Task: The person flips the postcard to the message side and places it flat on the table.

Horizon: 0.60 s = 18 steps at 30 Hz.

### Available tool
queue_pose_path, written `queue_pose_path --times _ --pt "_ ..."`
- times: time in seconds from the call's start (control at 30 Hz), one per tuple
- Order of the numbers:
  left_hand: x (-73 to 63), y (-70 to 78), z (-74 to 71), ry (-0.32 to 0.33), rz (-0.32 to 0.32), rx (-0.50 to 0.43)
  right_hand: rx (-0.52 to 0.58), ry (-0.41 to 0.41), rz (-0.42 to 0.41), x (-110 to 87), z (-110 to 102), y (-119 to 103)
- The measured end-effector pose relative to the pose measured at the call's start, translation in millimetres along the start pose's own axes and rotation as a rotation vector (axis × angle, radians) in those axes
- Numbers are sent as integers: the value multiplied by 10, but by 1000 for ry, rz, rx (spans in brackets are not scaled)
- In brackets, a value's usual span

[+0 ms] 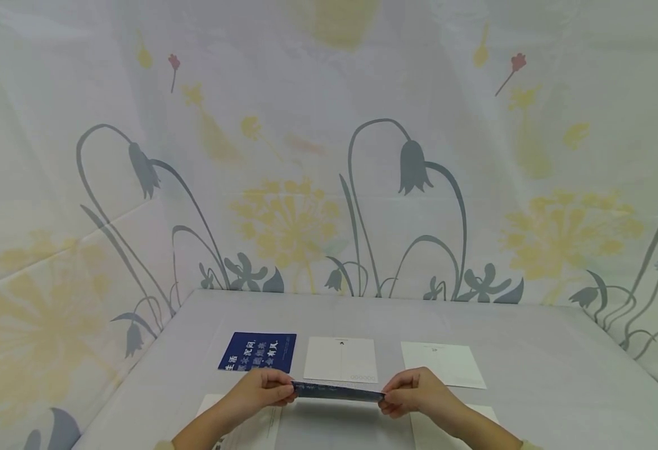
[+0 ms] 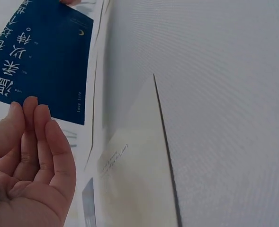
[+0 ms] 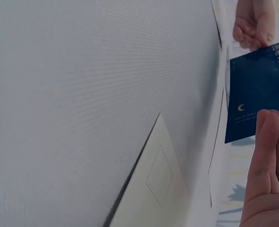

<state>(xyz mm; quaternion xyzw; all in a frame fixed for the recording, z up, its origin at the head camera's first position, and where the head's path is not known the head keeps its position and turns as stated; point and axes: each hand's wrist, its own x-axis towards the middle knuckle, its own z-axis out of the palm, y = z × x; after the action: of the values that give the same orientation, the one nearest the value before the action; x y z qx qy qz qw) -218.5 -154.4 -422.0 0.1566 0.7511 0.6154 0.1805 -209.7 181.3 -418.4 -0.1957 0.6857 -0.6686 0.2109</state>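
Observation:
Between the two hands is a dark blue postcard (image 1: 337,392), seen nearly edge-on in the head view. White Chinese characters and a small yellow moon show on its face in the left wrist view (image 2: 58,56). The left hand (image 1: 264,394) pinches one short end between thumb and fingertips. At the opposite end, the right hand (image 1: 418,397) pinches the card the same way; the right wrist view shows its fingers (image 3: 268,130) over the card's edge. The card is held above the table, in front of a white card (image 1: 341,359) lying flat.
On the grey-white table (image 1: 351,319) lie a blue card (image 1: 258,351) with white characters at back left and a white card (image 1: 443,364) at back right. Nearer cards, one at left (image 1: 261,431) and one at right (image 1: 430,434), are partly covered by the arms. Flower-printed cloth (image 1: 317,156) stands behind.

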Motion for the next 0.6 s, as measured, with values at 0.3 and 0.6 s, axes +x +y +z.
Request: queue_pose_path --times 0.3,0.6 --pt "-21 -27 -2 -3 6 -30 -2 -20 -15 -13 12 14" --pt "-31 -14 6 -6 -21 -54 -22 -10 4 -16 26 12"
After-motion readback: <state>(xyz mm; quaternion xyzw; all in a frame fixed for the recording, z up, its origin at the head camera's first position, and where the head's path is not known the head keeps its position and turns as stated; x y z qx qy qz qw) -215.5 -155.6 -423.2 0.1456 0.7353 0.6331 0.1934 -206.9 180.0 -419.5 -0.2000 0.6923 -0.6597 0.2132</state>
